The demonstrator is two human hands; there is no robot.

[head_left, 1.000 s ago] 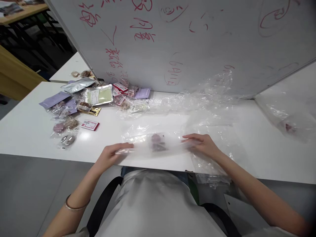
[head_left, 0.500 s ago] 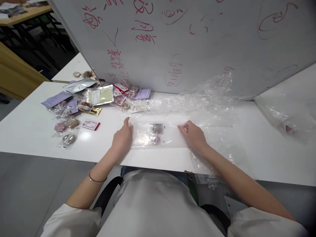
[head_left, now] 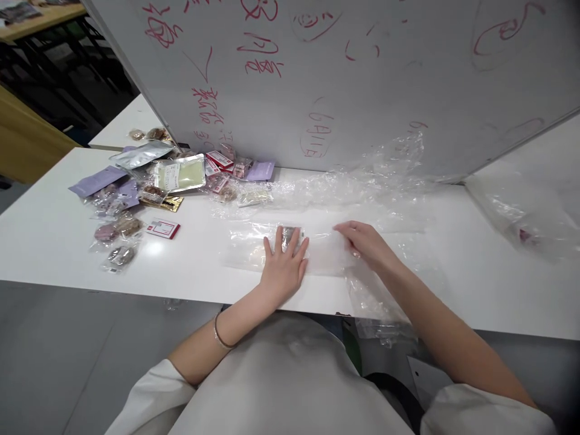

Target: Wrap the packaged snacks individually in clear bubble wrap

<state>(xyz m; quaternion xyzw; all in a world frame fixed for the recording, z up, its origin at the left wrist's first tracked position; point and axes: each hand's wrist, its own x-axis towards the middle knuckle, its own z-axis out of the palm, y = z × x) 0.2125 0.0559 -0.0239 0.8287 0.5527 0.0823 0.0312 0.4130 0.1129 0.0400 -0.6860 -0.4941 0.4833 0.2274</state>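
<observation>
A long clear plastic bag lies flat on the white table before me. My left hand rests on it with fingers spread, pressing over a dark wrapped packet that shows between the fingers. Whatever else lies beneath the palm is hidden. My right hand is at the bag's right end, thumb and fingers pinched together on the clear plastic. More loose clear plastic hangs below that hand, over the table's front edge.
Crumpled clear plastic spreads along the foot of a whiteboard. At left are a pile of packets, with a silver-green pouch, a purple pouch, a red-white box and several wrapped snacks. Another plastic bag lies at right.
My left hand has moved right from the bag's left end and now lies flat over the packet. My right hand has stayed at the right end, shifting slightly.
</observation>
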